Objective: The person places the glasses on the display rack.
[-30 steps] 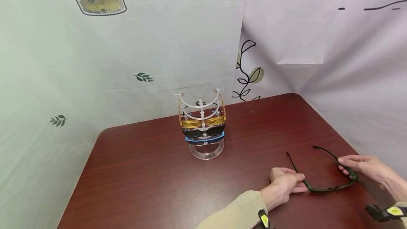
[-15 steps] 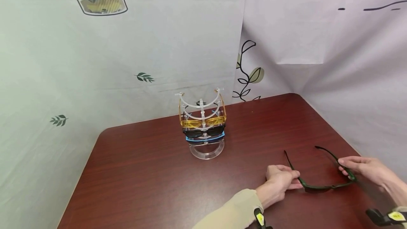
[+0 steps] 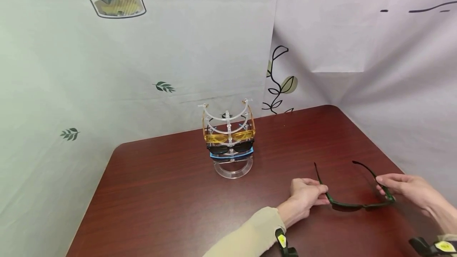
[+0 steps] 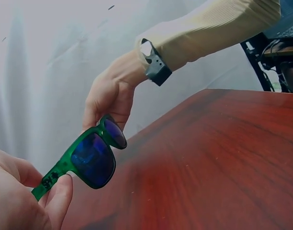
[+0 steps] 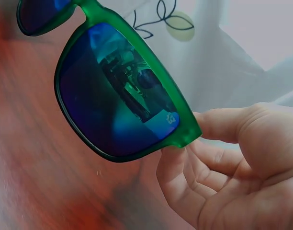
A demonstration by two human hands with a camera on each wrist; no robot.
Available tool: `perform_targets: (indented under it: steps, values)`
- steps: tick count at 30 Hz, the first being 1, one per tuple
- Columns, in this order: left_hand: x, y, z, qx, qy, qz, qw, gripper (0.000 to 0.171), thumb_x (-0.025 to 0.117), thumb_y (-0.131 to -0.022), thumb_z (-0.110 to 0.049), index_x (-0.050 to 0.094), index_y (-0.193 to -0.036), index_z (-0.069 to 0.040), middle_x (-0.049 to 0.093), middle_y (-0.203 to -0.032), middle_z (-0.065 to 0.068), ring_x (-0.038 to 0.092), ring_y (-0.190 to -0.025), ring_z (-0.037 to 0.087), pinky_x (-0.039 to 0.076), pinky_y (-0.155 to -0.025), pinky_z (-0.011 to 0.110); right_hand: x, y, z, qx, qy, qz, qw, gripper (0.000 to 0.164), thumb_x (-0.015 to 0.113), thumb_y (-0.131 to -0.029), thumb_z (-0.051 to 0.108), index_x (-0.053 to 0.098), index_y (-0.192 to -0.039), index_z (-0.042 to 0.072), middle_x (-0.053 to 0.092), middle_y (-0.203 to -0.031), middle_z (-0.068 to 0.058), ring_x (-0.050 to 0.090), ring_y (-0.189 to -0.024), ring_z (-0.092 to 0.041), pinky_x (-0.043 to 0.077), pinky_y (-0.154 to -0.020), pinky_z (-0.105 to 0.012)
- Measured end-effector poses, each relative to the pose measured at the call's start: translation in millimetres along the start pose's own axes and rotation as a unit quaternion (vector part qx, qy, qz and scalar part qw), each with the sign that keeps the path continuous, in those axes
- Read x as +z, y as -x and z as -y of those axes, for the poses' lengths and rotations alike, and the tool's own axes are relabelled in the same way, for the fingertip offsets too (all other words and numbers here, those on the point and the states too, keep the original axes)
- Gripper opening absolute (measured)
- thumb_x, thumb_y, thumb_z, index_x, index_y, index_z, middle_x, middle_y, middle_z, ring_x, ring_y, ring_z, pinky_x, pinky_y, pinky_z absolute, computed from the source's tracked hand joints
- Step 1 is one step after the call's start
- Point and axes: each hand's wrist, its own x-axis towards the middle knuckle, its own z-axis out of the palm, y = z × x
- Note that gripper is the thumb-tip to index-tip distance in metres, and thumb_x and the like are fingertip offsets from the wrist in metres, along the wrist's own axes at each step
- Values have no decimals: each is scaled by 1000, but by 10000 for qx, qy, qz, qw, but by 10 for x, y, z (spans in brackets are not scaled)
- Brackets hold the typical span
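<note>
Green-framed sunglasses (image 3: 346, 207) with dark blue mirrored lenses are held by both hands over the right part of the table, temples unfolded and pointing toward the back. My left hand (image 3: 306, 195) pinches the left temple near its hinge; the left wrist view shows thumb and fingers on the green arm (image 4: 50, 181). On the other side my right hand (image 3: 410, 189) pinches the right temple, and in the right wrist view its fingers sit behind the lens (image 5: 115, 96). A clear display stand (image 3: 233, 174) carries yellow (image 3: 216, 138), black (image 3: 219, 149) and blue (image 3: 214, 156) glasses stacked at the front.
The reddish-brown table (image 3: 171, 201) has its far edge against a pale printed cloth (image 3: 214, 43). At the back centre stands the display stand, left of both hands. A dark metal frame (image 4: 261, 62) shows past the table in the left wrist view.
Both hands have carried the green sunglasses leftward and slightly toward the back of the table. The left hand has shifted further than the right. The stand and its glasses stay put.
</note>
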Motion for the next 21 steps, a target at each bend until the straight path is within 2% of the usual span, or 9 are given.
perform_targets:
  steps: [9, 15, 21]
  values:
    - [-148, -15, -195, 82, -4, 297, 9995, 19, 72, -75, 16, 61, -84, 2, 68, -68, 16, 66, -50, 22, 61, -51, 32, 79, 51, 116, -161, -322, 202, 9991, 23, 56, -105, 19, 70, -110, 1, 71, -98, -4, 69, -86, -16, 60, -76, -32]
    - [-220, 2, -303, 119, 2, 407, 9991, 20, 72, -76, 16, 61, -84, 1, 68, -70, 15, 63, -47, 18, 61, -52, 33, 136, 98, 204, -265, -678, 273, 9970, 17, 55, -105, 13, 71, -105, 6, 70, -97, -3, 69, -86, -15, 60, -76, -31]
    - [-292, 20, -415, 197, -38, 546, 9983, 17, 73, -77, 14, 63, -85, 3, 68, -70, 15, 60, -45, 14, 61, -53, 33, 205, 138, 297, -552, -942, 361, 9934, 23, 52, -105, 6, 73, -99, 12, 70, -95, -3, 69, -83, -13, 60, -74, -29]
